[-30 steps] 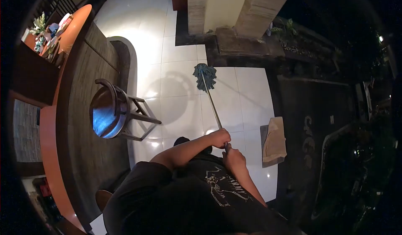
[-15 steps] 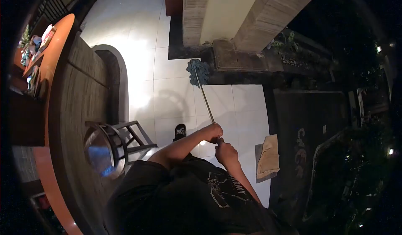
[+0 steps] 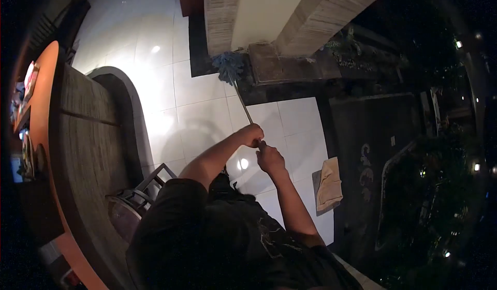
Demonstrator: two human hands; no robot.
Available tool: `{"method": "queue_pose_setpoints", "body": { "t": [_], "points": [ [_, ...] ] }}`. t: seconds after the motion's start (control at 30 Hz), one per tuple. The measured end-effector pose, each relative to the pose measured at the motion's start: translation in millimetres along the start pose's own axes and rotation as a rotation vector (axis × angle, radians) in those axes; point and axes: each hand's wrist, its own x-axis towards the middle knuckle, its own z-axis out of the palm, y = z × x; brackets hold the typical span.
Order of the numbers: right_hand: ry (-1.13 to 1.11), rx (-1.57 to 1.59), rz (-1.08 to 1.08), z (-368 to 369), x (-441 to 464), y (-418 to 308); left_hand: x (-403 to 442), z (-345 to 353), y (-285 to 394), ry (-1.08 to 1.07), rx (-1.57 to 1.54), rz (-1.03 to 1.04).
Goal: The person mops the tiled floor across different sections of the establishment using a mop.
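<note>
Both hands grip the pole of a mop. My left hand [image 3: 251, 135] is closed around the mop's handle [image 3: 244, 106], farther along towards the head. Just behind it, my right hand [image 3: 271, 158] wraps around the upper end of the same pole. The bluish-grey string mop head [image 3: 228, 66] rests at the edge of the white tiles, over the dark stone border near the pillar base.
White floor tiles [image 3: 202, 119] spread ahead. A striped stone pillar [image 3: 222, 21] stands beyond the mop. On the left are a counter with an orange top [image 3: 49, 83] and a dark stool [image 3: 124, 215]. A tan cloth [image 3: 330, 186] lies on the right.
The mop head and both hands have moved forward and slightly left, the mop head farther onto the dark border. The view has shifted, with less of the stool showing.
</note>
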Motion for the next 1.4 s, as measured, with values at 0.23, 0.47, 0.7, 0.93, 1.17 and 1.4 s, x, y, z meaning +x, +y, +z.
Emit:
{"method": "queue_pose_setpoints", "body": {
  "t": [0.23, 0.47, 0.7, 0.93, 1.17, 1.4],
  "points": [
    [0.045, 0.256, -0.125, -30, -122, 91, 44, 53, 139, -0.243, 0.027, -0.174],
    [-0.033, 0.340, 0.207, -108, -274, 81, 52, 50, 308, -0.279, -0.231, -0.120],
    [0.013, 0.259, 0.125, -58, -219, 114, 42, 88, 238, -0.262, -0.119, -0.085],
    [0.072, 0.255, -0.249, 17, -88, 107, -10, 90, 128, 0.025, 0.185, -0.365],
    [0.009, 0.147, -0.301, 37, -44, 79, -29, 50, 108, -0.123, 0.344, -0.469],
    [-0.042, -0.008, -0.275, -36, -162, 121, 22, 82, 201, -0.131, 0.094, -0.246]
  ]
}}
